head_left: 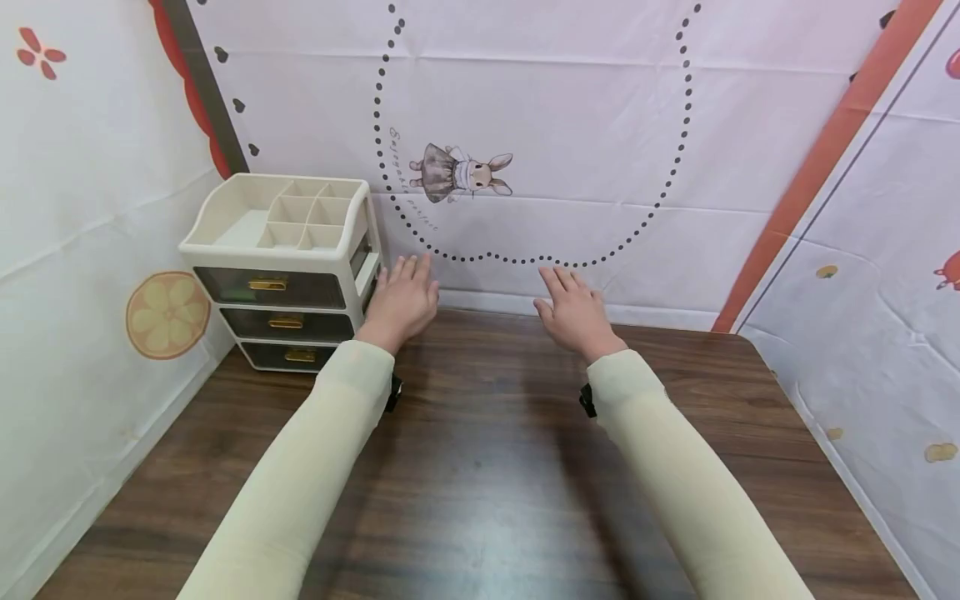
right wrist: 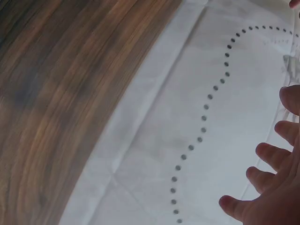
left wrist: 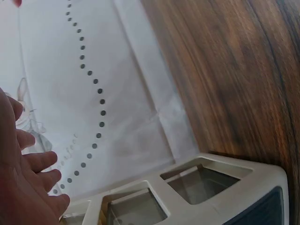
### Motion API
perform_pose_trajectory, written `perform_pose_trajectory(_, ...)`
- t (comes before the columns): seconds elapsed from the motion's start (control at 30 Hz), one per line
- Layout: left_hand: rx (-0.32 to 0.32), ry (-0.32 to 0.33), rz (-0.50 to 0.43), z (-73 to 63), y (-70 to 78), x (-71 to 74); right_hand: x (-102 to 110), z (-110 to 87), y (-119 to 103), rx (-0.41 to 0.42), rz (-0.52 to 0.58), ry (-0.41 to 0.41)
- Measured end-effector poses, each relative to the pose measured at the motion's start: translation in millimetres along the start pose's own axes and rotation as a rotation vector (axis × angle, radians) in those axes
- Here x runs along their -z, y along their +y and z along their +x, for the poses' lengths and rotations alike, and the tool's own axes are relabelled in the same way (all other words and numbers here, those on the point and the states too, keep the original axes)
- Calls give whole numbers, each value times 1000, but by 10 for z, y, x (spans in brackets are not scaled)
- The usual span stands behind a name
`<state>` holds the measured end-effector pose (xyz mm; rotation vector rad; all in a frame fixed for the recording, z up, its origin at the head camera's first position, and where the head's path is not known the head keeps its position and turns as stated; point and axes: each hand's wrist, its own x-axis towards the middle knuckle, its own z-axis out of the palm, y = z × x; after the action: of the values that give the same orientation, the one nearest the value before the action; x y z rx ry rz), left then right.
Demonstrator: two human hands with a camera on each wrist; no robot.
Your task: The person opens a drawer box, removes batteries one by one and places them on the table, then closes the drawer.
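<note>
- The left hand is stretched toward the far side, just beside the right flank of the chest; its fingers are extended and slightly spread, and nothing is held.
- Whether the chest is touched by the left hand cannot be told.
- The right hand is held out to the far side, well apart from the left; its fingers are extended, its thumb is set away from them, and nothing is gripped.
- Whether the cloth is met by the right fingertips cannot be told.
- The chest is placed upright at the far left of the table, near the cloth.
- Its top is divided into a larger left compartment and several small ones on the right.
- Three dark drawers are stacked below, each fitted with a gold handle; something green is seen dimly through the top one.
- Openings are seen in the chest's right flank.
- A rabbit and a dotted line are printed on the far cloth.
- Both arms are covered by pale sleeves.
</note>
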<state>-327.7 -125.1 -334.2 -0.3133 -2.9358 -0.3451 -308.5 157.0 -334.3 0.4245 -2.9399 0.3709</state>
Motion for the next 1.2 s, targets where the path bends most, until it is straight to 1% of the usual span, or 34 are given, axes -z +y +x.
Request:
perform_pose_trajectory(0.23, 5, 31, -25, -83, 47, 72, -18, 9, -189, 79, 1, 39)
perform_pose_trajectory(0.53, -19, 96, -33, -176, 68, 157, -61, 41, -421, 157, 9, 89)
perform_pose_trajectory(0.67, -24, 132, -41, -219, 64, 193, -60, 44, -529, 194, 21, 104)
perform_pose_trajectory(0.83, -49, 178, -56, -270, 48, 229, -71, 45, -663, 242, 40, 131)
perform_pose_trajectory(1.07, -65, 234, -55, -338, 30, 284, -114, 83, -834, 312, 19, 187)
perform_pose_trajectory(1.2, -75, 254, -52, -373, 13, 297, -132, 92, -918, 341, 20, 198)
